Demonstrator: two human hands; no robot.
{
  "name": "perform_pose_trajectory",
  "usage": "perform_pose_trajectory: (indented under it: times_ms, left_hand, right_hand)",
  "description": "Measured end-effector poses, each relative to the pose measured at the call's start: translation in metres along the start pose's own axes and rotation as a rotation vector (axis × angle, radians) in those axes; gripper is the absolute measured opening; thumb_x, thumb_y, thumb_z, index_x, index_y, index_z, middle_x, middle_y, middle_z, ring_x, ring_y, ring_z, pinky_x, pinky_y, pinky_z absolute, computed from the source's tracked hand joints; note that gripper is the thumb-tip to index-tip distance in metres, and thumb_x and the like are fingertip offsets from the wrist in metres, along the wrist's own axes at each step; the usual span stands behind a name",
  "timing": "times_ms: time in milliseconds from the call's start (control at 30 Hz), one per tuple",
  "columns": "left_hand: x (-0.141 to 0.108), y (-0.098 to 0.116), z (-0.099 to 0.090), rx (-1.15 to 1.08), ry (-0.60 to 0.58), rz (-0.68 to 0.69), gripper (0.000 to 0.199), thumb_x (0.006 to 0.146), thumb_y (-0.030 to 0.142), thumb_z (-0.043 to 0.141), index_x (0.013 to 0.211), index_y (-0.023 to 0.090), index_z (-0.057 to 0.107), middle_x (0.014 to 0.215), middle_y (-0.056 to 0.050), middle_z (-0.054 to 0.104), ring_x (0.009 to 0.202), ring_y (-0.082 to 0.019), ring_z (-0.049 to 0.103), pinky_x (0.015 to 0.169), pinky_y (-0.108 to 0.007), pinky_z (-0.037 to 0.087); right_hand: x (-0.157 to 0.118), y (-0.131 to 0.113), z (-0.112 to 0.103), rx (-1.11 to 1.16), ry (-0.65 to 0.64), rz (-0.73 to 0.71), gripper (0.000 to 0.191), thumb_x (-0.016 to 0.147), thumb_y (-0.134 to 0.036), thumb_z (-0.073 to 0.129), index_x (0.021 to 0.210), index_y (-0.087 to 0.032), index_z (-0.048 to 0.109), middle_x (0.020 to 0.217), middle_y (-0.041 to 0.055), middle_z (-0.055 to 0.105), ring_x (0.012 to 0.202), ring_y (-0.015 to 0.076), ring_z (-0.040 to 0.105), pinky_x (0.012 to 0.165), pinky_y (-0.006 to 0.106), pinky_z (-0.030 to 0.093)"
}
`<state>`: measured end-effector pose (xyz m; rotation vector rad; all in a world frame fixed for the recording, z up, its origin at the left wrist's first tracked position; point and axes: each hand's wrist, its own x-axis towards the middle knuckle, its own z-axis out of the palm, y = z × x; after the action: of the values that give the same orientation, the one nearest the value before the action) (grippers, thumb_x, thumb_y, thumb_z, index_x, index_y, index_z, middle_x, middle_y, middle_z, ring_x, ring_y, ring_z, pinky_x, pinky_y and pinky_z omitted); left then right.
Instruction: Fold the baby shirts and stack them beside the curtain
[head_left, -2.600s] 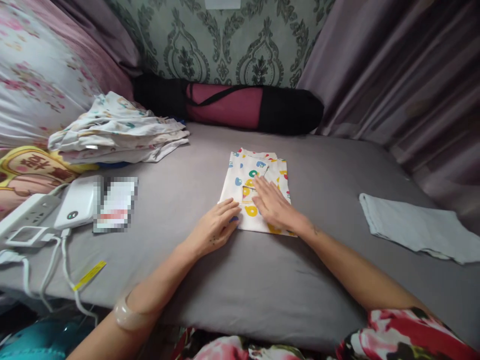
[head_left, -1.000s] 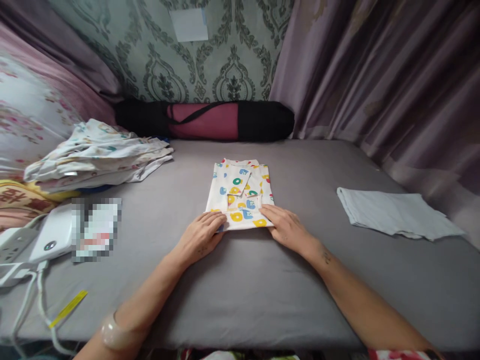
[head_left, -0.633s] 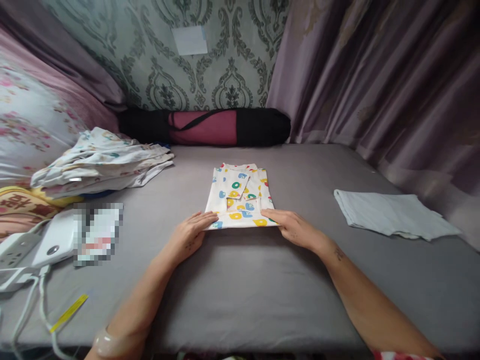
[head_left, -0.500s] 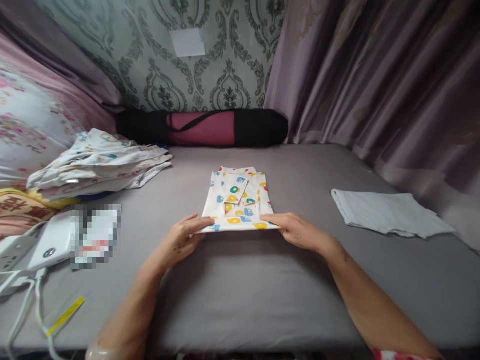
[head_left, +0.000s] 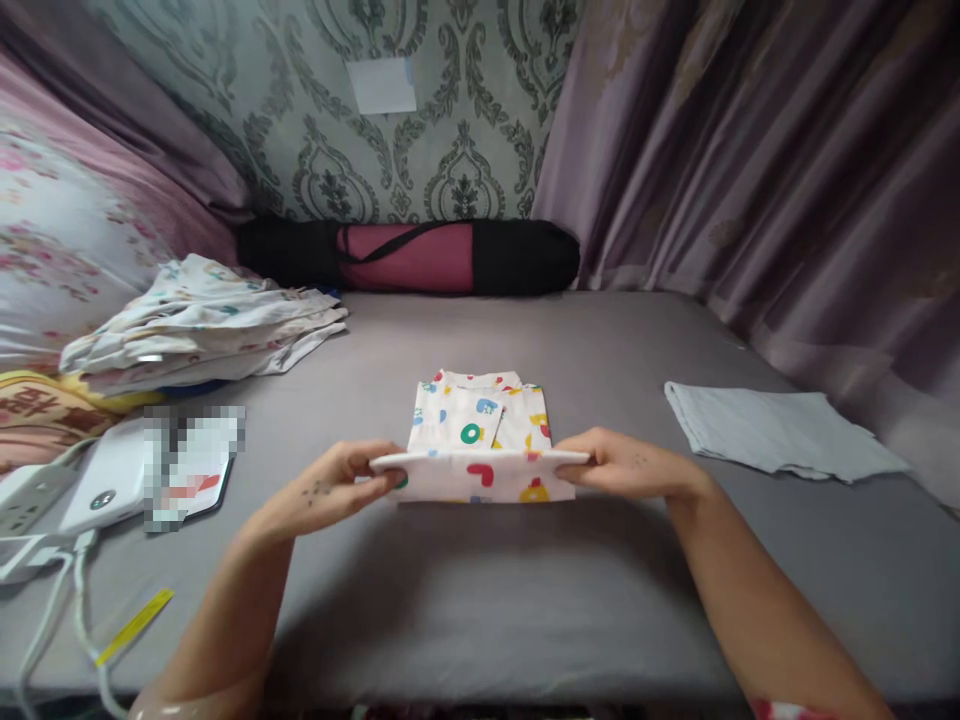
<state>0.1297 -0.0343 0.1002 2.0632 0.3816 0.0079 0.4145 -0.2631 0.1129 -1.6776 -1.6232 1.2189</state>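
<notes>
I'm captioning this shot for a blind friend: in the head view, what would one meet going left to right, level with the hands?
White power strip → white power bank → pixelated flat item → left hand → white patterned garment → right hand → folded pale cloth

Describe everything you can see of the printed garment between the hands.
The printed garment is white, thin, soft-looking cloth with red, yellow, blue and green shapes. It lies folded in a roughly rectangular form on the grey sheet, its neckline at the far end and a slanting folded edge on top. The near end is lifted, its underside facing the camera. The left hand pinches the left corner of that end, the right hand the right corner.
</notes>
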Motion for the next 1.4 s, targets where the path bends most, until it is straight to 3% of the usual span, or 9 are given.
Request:
perform_pose_trajectory:
  times_ms: [100, 200, 300, 367, 533, 667, 833, 1133, 1400]
  left_hand:
    - [0.026, -0.007, 0.001, -0.155, 0.203, -0.047, 0.034, 0.081, 0.046, 0.059, 0.092, 0.014, 0.065, 0.076, -0.002, 0.063, 0.069, -0.014, 0.056, 0.059, -0.021, 0.044]
    - [0.056, -0.013, 0.006, -0.227, 0.403, -0.091, 0.037, 0.076, 0.047, 0.060, 0.091, 0.014, 0.063, 0.075, -0.002, 0.063, 0.068, -0.015, 0.056, 0.058, -0.022, 0.042]
    - [0.084, -0.022, 0.011, -0.134, 0.561, -0.130, 0.029, 0.078, 0.042, 0.053, 0.083, 0.015, 0.062, 0.070, -0.001, 0.061, 0.064, -0.015, 0.053, 0.055, -0.022, 0.038]
    - [0.099, -0.029, 0.013, 0.020, 0.636, -0.170, 0.024, 0.082, 0.036, 0.047, 0.076, 0.016, 0.059, 0.066, 0.000, 0.058, 0.062, -0.015, 0.051, 0.055, -0.023, 0.035]
    - [0.124, -0.037, 0.018, 0.340, 0.677, -0.232, 0.022, 0.091, 0.027, 0.040, 0.076, 0.020, 0.053, 0.069, -0.001, 0.058, 0.066, -0.015, 0.050, 0.061, -0.025, 0.034]
    - [0.132, -0.040, 0.023, 0.510, 0.635, -0.295, 0.022, 0.097, 0.027, 0.035, 0.090, 0.021, 0.054, 0.084, -0.006, 0.064, 0.075, -0.018, 0.057, 0.065, -0.026, 0.036]
    - [0.137, -0.048, 0.029, 0.709, 0.600, -0.304, 0.027, 0.100, 0.031, 0.027, 0.106, 0.021, 0.051, 0.093, -0.009, 0.065, 0.082, -0.022, 0.062, 0.066, -0.028, 0.038]
    - [0.141, -0.049, 0.030, 0.744, 0.580, -0.395, 0.031, 0.101, 0.031, 0.022, 0.106, 0.015, 0.048, 0.101, -0.015, 0.067, 0.088, -0.027, 0.066, 0.072, -0.033, 0.045]
    - [0.143, -0.045, 0.026, 0.669, 0.599, -0.469, 0.026, 0.099, 0.031, 0.031, 0.107, 0.014, 0.050, 0.102, -0.019, 0.068, 0.094, -0.028, 0.066, 0.076, -0.034, 0.045]
  right_hand:
    - [0.019, 0.011, 0.000, 0.165, 0.252, 0.069, 0.031, 0.086, -0.035, 0.054, 0.105, -0.015, 0.069, 0.100, 0.0041, 0.071, 0.091, 0.0214, 0.064, 0.079, 0.030, 0.050]
    - [0.042, 0.026, 0.003, 0.257, 0.501, 0.152, 0.031, 0.084, -0.034, 0.056, 0.106, -0.014, 0.067, 0.098, 0.0065, 0.072, 0.090, 0.0220, 0.066, 0.074, 0.029, 0.052]
    - [0.063, 0.040, 0.006, 0.044, 0.711, 0.304, 0.023, 0.086, -0.031, 0.054, 0.093, -0.014, 0.066, 0.085, 0.0073, 0.071, 0.079, 0.0206, 0.066, 0.063, 0.025, 0.048]
    - [0.075, 0.044, 0.006, -0.188, 0.782, 0.420, 0.021, 0.088, -0.030, 0.050, 0.087, -0.015, 0.065, 0.081, 0.0075, 0.070, 0.076, 0.0202, 0.065, 0.060, 0.025, 0.044]
    - [0.095, 0.043, 0.003, -0.490, 0.767, 0.610, 0.026, 0.095, -0.028, 0.041, 0.094, -0.016, 0.064, 0.097, 0.0120, 0.071, 0.088, 0.0224, 0.066, 0.067, 0.026, 0.043]
    - [0.103, 0.041, 0.004, -0.576, 0.736, 0.676, 0.031, 0.098, -0.030, 0.034, 0.106, -0.016, 0.061, 0.108, 0.0153, 0.069, 0.100, 0.0263, 0.065, 0.076, 0.030, 0.044]
    - [0.111, 0.042, 0.010, -0.620, 0.736, 0.737, 0.033, 0.101, -0.031, 0.029, 0.116, -0.015, 0.054, 0.107, 0.0179, 0.068, 0.100, 0.0284, 0.066, 0.080, 0.035, 0.046]
    - [0.117, 0.040, 0.015, -0.617, 0.766, 0.791, 0.030, 0.101, -0.027, 0.028, 0.115, -0.013, 0.051, 0.104, 0.0194, 0.069, 0.099, 0.0286, 0.067, 0.083, 0.037, 0.046]
    - [0.114, 0.036, 0.013, -0.581, 0.771, 0.766, 0.036, 0.099, -0.023, 0.031, 0.131, -0.012, 0.044, 0.104, 0.0191, 0.069, 0.100, 0.0310, 0.066, 0.082, 0.039, 0.046]
